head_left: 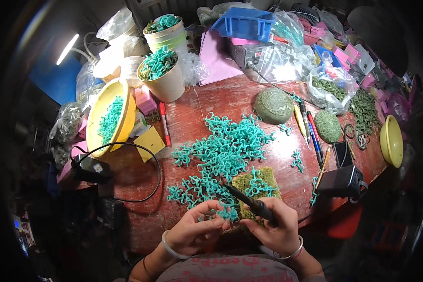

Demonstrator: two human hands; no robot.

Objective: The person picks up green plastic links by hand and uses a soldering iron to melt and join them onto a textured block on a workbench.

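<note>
Between the thumb and fingers of my left hand [199, 225] is a small cluster of teal curly pieces [228, 214]. My right hand [279, 225] grips the handle of a black pen-shaped tool [257, 206], like a soldering iron; its thin dark tip points up and left, just above the cluster. A large heap of teal curly pieces [230, 145] lies on the red table just beyond both hands. Under the tool, partly hidden by my right hand, is a mossy yellow-green pad [269, 181] with several teal pieces on it.
At left stand a tilted yellow bowl [124, 110] of teal pieces and a white bucket [167, 84]. Green domed blocks [273, 105], pens [312, 134] and a black box [338, 181] lie right. A black cable [160, 174] loops on the left; a blue bin [244, 23] is behind.
</note>
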